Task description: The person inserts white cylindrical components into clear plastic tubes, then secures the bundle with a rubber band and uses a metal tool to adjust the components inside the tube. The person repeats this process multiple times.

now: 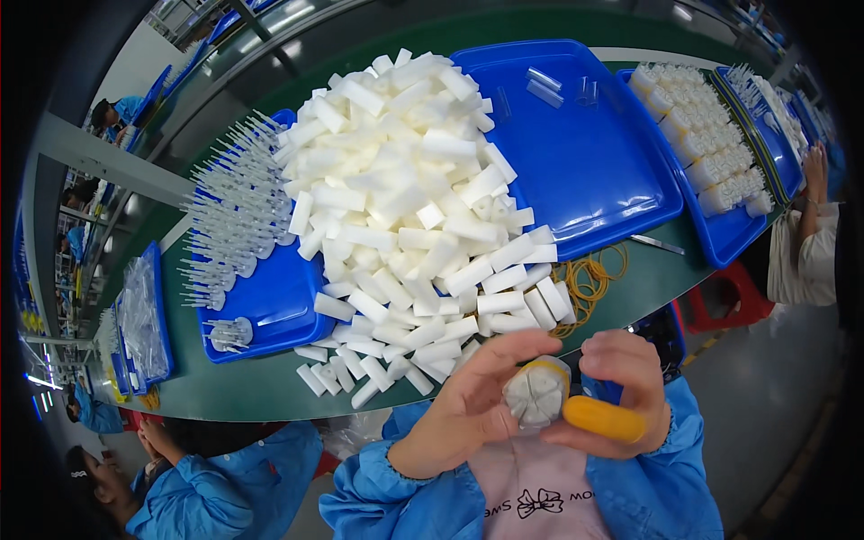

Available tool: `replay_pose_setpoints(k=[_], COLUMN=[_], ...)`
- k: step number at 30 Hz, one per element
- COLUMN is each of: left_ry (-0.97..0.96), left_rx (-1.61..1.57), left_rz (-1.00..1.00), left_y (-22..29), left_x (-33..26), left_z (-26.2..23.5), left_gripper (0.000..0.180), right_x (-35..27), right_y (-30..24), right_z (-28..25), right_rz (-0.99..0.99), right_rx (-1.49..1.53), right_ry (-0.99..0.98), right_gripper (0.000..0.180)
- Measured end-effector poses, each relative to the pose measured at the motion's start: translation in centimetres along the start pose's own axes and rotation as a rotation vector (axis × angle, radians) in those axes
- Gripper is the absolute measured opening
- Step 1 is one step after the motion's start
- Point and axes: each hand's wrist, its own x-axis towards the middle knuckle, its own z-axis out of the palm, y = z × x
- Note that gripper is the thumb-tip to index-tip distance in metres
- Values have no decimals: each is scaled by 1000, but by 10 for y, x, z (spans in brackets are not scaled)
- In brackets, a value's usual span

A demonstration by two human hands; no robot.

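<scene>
In front of my chest, my left hand [477, 396] grips a rounded whitish bundle [536, 394] with segmented ends and a yellow edge at its top. Its fingers reach over the top and the thumb presses from below. Close on the bundle's right side is my right hand [634, 382], fingers curled. Along those fingers lies a smooth yellow rounded piece [605, 419], like a finger cot; whether it is worn or held I cannot tell. Just beyond my hands spreads a large heap of white foam tubes [396, 180].
Blue trays hold stemmed translucent parts [238, 198] at left, clear tubes [544, 85] in the middle and banded white bundles [711, 153] at right. Rubber bands [589, 288] and metal tweezers [657, 244] lie nearby. Co-workers sit on both sides; a red stool [733, 306] stands at right.
</scene>
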Motion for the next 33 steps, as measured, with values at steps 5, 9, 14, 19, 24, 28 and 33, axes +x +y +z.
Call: replay_pose_setpoints(k=[5, 9, 14, 19, 24, 28, 33], left_ry=[82, -41, 52, 51, 48, 15, 31], left_rx=[-261, 8, -35, -51, -87, -72, -268], left_rz=[-326, -241, -318, -318, -269, -281, -291], left_y=[-13, -9, -15, -15, -25, -25, -19], left_x=[-4, -4, 0, 2, 3, 7, 11], left_z=[-7, -7, -6, -1, -3, -6, -7], left_gripper=[55, 53, 64, 66, 50, 53, 54], right_x=[12, 10, 13, 10, 3, 1, 2], right_y=[1, 4, 6, 6, 9, 8, 43], right_z=[-9, -12, -18, -16, -12, -16, -44], right_rz=[-10, 123, 143, 186, 191, 160, 356], right_rx=[-148, -101, -106, -62, -29, -106, 255], right_ry=[-261, -294, -341, -300, -234, -270, -158], right_gripper=[46, 56, 62, 68, 69, 71, 75])
